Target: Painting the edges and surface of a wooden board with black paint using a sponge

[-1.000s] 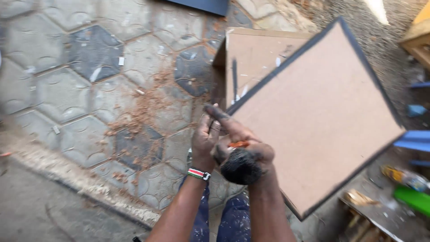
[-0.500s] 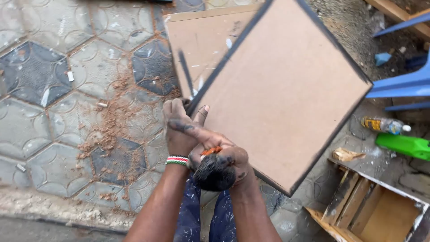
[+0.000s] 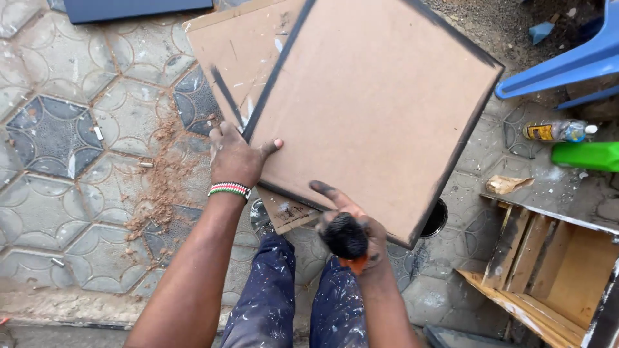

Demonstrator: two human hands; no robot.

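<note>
A square brown board with black-painted edges lies tilted in front of me, on top of a second brown board. My left hand, with a beaded wristband, grips the top board's near-left edge, thumb on its face. My right hand, stained black, is closed on a brush with an orange handle and black bristles, held just below the board's near edge.
Paved hexagonal tiles with reddish sawdust lie to the left. A wooden crate stands at the lower right. A blue plastic chair, a small bottle and a green container are at the right. A dark tin sits under the board.
My hands have come apart: the left has moved up onto the board's edge, while the right stays low with the brush. The view has shifted so the board fills the centre.
</note>
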